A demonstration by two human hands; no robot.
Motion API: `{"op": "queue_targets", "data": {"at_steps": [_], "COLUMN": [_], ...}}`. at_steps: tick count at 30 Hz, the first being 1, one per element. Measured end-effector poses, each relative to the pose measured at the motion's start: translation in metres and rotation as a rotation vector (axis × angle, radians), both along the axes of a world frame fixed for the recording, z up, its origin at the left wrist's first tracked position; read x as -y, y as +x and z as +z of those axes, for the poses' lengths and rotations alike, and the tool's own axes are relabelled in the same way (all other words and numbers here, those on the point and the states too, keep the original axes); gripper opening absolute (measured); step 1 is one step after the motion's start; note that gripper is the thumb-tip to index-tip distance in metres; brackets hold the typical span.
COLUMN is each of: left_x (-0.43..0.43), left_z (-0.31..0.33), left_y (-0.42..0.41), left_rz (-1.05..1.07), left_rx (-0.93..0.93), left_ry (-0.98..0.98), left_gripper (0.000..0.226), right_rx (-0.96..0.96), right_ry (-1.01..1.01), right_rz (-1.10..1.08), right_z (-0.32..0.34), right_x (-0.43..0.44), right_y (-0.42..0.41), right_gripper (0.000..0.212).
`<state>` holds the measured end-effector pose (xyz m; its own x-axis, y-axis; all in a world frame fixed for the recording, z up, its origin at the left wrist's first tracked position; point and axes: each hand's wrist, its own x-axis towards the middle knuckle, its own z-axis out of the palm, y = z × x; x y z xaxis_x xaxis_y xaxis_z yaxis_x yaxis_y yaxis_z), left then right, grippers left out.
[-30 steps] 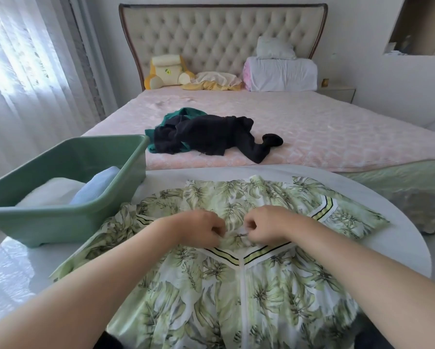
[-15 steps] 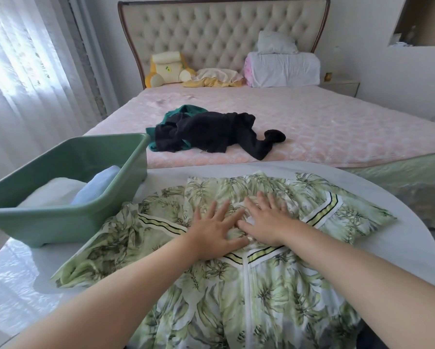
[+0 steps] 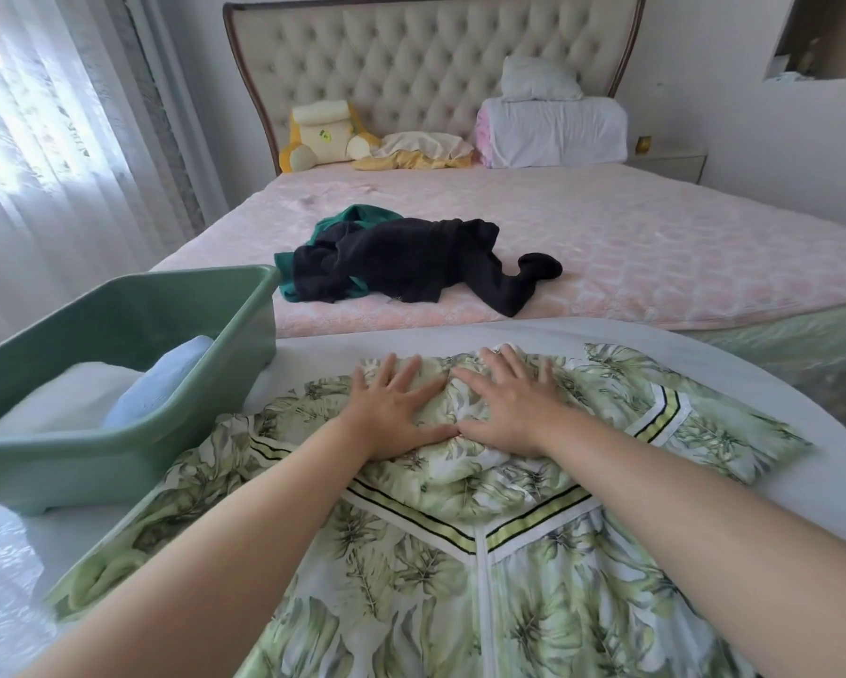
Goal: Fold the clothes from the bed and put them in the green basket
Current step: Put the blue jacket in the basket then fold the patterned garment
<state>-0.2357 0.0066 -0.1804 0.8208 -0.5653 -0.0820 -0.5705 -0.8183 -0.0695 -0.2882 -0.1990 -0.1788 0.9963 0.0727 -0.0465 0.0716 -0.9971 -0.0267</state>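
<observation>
While spread out, leaf-print garment (image 3: 533, 609) beneath splayed, empty left hand (image 3: 392, 414) and right hand (image 3: 505, 408)

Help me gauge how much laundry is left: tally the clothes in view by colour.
Green leaf print: 1, the dress on the table
Black: 1, the black garment on the bed, counted as one piece
Teal green: 1, the teal garment partly under it
White: 1, the white fold in the green basket
Light blue: 1, the blue fold beside it
Total: 5
</observation>
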Motion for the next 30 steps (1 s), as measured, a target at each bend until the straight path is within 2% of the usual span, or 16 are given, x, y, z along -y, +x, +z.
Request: {"op": "queue_targets", "data": {"at_steps": [3, 8, 11, 14, 16, 18, 21, 25, 30], "left_x": [-0.005, -0.013, -0.014, -0.017, -0.022, -0.027, -0.041, -0.069, -0.109], "left_z": [-0.007, -0.009, -0.008, -0.005, -0.002, 0.005, 0.024, 0.054, 0.077], "left_y": [0.008, 0.012, 0.009, 0.002, -0.004, -0.012, -0.03, -0.066, -0.097], "left_rz": [0.104, 0.266, 0.314, 0.328, 0.311, 0.288, 0.273, 0.186, 0.118], "left_rx": [-0.079, -0.098, -0.105, -0.107, -0.095, -0.095, -0.144, -0.094, -0.038], "left_ry": [-0.034, -0.09, -0.072, -0.042, -0.015, 0.038, 0.063, -0.059, -0.162], "left_gripper": [0.09, 0.083, 0.087, 0.088, 0.084, 0.078, 0.066, 0.053, 0.038], "right_rx": [-0.149, -0.178, -0.202, -0.103, -0.049, -0.137, -0.174, -0.11, 0.04], "right_ry": [0.05, 0.05, 0.013, -0.071, 0.07, 0.181, 0.034, -0.052, 0.184], "right_rz": [-0.089, -0.11, -0.149, -0.111, -0.005, 0.07, 0.112, 0.127, 0.242], "right_z": [-0.005, -0.006, -0.001, 0.014, 0.017, 0.01, -0.002, 0.014, 0.046], "right_x": [0.016, 0.02, 0.014, -0.01, -0.034, -0.052, -0.061, -0.071, -0.134], "right_y": [0.009, 0.009, 0.01, 0.005, -0.006, -0.023, -0.037, -0.04, -0.044], "right_gripper": [0.098, 0.11, 0.103, 0.081, 0.068, 0.068, 0.073, 0.072, 0.053]}}
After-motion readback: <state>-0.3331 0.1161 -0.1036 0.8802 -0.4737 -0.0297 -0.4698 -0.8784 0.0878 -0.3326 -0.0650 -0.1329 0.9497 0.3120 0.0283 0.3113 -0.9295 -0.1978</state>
